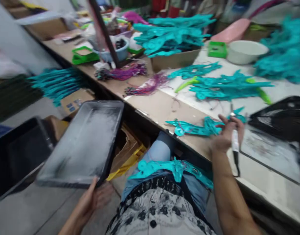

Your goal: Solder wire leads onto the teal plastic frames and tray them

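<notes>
My left hand is at the near corner of a shallow grey plastic tray, its thumb on the rim and its fingers blurred. The tray is tilted beside the bench. My right hand grips a soldering iron with a white handle, tip upward and black cord downward. Just under that hand, a turquoise plastic part with thin wires lies on the bench, partly hidden by the fingers. Another turquoise part rests across my lap.
On the bench lie bundles of purple wires, stacked turquoise parts, a white bowl and a green tray. A black fan-like object is at right. Left of the bench are a black bin and cardboard box.
</notes>
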### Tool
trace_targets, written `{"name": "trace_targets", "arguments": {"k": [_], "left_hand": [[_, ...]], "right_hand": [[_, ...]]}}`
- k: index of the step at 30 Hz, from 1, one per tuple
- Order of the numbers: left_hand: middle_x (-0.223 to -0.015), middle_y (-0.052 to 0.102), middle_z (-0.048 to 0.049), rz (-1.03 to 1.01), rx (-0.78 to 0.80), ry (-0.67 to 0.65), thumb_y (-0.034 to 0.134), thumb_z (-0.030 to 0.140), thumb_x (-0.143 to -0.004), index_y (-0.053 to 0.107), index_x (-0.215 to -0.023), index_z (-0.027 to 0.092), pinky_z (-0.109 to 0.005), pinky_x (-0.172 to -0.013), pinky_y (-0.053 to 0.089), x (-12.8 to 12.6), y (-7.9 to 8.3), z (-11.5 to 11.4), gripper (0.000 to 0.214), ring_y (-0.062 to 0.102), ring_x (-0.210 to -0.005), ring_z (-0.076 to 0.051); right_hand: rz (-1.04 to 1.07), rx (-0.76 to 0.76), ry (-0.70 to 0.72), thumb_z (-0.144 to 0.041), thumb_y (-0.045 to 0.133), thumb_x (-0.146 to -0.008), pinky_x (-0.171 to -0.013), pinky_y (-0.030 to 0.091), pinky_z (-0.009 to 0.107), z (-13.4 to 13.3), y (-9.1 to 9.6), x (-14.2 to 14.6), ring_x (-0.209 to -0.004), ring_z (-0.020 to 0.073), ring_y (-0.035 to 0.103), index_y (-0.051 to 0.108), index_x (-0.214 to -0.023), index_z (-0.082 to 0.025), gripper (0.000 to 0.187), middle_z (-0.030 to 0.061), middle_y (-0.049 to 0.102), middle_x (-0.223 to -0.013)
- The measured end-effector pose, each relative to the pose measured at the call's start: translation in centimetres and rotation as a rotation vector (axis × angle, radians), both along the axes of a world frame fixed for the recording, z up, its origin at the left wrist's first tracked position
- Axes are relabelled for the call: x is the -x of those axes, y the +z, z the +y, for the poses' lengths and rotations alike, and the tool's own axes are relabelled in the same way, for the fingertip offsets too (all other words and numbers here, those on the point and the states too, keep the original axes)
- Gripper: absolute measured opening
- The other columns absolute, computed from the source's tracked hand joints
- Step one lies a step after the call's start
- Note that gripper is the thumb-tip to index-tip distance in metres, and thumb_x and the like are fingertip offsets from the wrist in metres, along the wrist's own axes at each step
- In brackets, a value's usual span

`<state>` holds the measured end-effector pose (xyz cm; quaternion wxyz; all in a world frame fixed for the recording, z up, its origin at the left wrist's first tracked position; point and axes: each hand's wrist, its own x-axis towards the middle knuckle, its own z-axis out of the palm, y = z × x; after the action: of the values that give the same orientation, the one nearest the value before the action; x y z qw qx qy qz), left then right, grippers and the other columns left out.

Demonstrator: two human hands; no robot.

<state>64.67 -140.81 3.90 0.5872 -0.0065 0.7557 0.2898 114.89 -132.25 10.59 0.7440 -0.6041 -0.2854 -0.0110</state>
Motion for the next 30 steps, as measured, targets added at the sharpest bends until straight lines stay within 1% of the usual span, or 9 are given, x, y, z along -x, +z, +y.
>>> {"name": "trace_targets", "arguments": {"k": [2, 5, 9, 11, 14, 16, 20, 23, 30], "left_hand": [[-0.090, 0.075, -0.0120, -0.110, 0.088, -0.381, 0.071, 0.062, -0.066, 0.071, -0.083, 0.029, -0.048, -0.061, 0.061, 0.1, 0.8, 0.6, 0.038, 0.073, -0.080, -0.036], [-0.099, 0.075, -0.0086, 0.109, -0.229, -0.835, 0.085, 0.056, -0.047, 0.074, -0.086, 0.030, -0.045, -0.082, 0.061, -4.2, 3.8, 3.9, 0.048, 0.071, -0.095, -0.036], [-0.133, 0.062, -0.0079, 0.337, -1.060, -1.286, 0.065, 0.051, -0.080, 0.061, -0.127, 0.025, -0.047, -0.111, 0.043, -17.8, 8.4, 10.5, 0.054, 0.058, -0.123, -0.030], [-0.148, 0.048, -0.0128, 0.491, -1.406, -1.565, 0.064, 0.048, -0.084, 0.048, -0.141, 0.018, -0.047, -0.119, 0.031, -25.5, 9.5, 13.2, 0.067, 0.042, -0.139, -0.030], [-0.155, 0.032, -0.0246, 0.845, -1.475, -1.896, 0.080, 0.047, -0.069, 0.031, -0.149, 0.005, -0.055, -0.119, 0.021, -34.4, 9.5, 16.0, 0.103, 0.024, -0.145, -0.042], [-0.149, 0.039, -0.0277, 0.985, -1.411, -2.060, 0.082, 0.048, -0.065, 0.026, -0.150, 0.002, -0.057, -0.116, 0.022, -37.3, 9.0, 17.4, 0.112, 0.031, -0.140, -0.044], [-0.132, 0.054, -0.0215, 0.981, -1.422, -2.199, 0.077, 0.048, -0.071, 0.046, -0.137, 0.007, -0.045, -0.104, 0.039, -37.7, 7.8, 19.4, 0.084, 0.050, -0.121, -0.036], [-0.123, 0.057, -0.0179, 0.914, -1.478, -2.142, 0.075, 0.045, -0.074, 0.061, -0.118, 0.011, -0.042, -0.097, 0.044, -36.7, 7.2, 19.9, 0.057, 0.053, -0.113, -0.032], [-0.111, 0.064, -0.0132, 0.785, -1.447, -1.999, 0.072, 0.036, -0.078, 0.059, -0.115, 0.014, -0.040, -0.092, 0.049, -34.9, 7.2, 19.6, 0.046, 0.061, -0.107, -0.029]], "right_hand": [[-0.057, -0.035, -0.019, -0.036, 0.048, -0.086, -0.056, 0.047, 0.025, 0.1, 0.0, -0.4, -0.080, 0.0197, 0.072, 0.057, -0.103, -0.016, 0.027, 0.0045, 0.059, -0.088], [-0.129, -0.070, -0.073, -0.036, 0.045, -0.088, -0.054, 0.048, 0.026, -0.6, 0.6, -0.9, -0.081, 0.0198, 0.073, 0.055, -0.104, -0.018, 0.025, 0.0042, 0.062, -0.095], [-0.270, -0.067, -0.088, -0.036, 0.055, -0.090, -0.057, 0.051, 0.029, -4.0, 1.2, -2.2, -0.074, 0.0198, 0.072, 0.060, -0.100, -0.017, 0.023, 0.0039, 0.069, -0.090], [-0.319, -0.035, -0.110, -0.035, 0.059, -0.090, -0.058, 0.051, 0.029, -6.1, 1.1, -2.9, -0.070, 0.0184, 0.071, 0.063, -0.100, -0.016, 0.022, 0.0048, 0.072, -0.087], [-0.321, 0.006, -0.147, -0.030, 0.060, -0.090, -0.058, 0.051, 0.028, -9.0, 0.8, -3.5, -0.069, 0.0165, 0.069, 0.065, -0.103, -0.016, 0.020, 0.0059, 0.075, -0.090], [-0.298, 0.022, -0.165, -0.028, 0.060, -0.091, -0.060, 0.052, 0.027, -10.5, 0.5, -3.6, -0.070, 0.0159, 0.069, 0.065, -0.105, -0.016, 0.019, 0.0062, 0.075, -0.091], [-0.285, 0.067, -0.182, -0.027, 0.060, -0.091, -0.063, 0.053, 0.027, -12.1, -0.1, -3.9, -0.067, 0.0141, 0.068, 0.066, -0.106, -0.016, 0.019, 0.0055, 0.076, -0.091], [-0.279, 0.075, -0.165, -0.029, 0.061, -0.091, -0.062, 0.053, 0.029, -12.3, -0.6, -4.0, -0.066, 0.0148, 0.068, 0.066, -0.106, -0.016, 0.020, 0.0054, 0.076, -0.091], [-0.320, 0.154, -0.137, -0.026, 0.061, -0.090, -0.074, 0.057, 0.035, -13.2, -1.0, -2.6, -0.087, 0.0205, 0.072, 0.067, -0.105, -0.019, 0.018, 0.0054, 0.075, -0.097]]}}
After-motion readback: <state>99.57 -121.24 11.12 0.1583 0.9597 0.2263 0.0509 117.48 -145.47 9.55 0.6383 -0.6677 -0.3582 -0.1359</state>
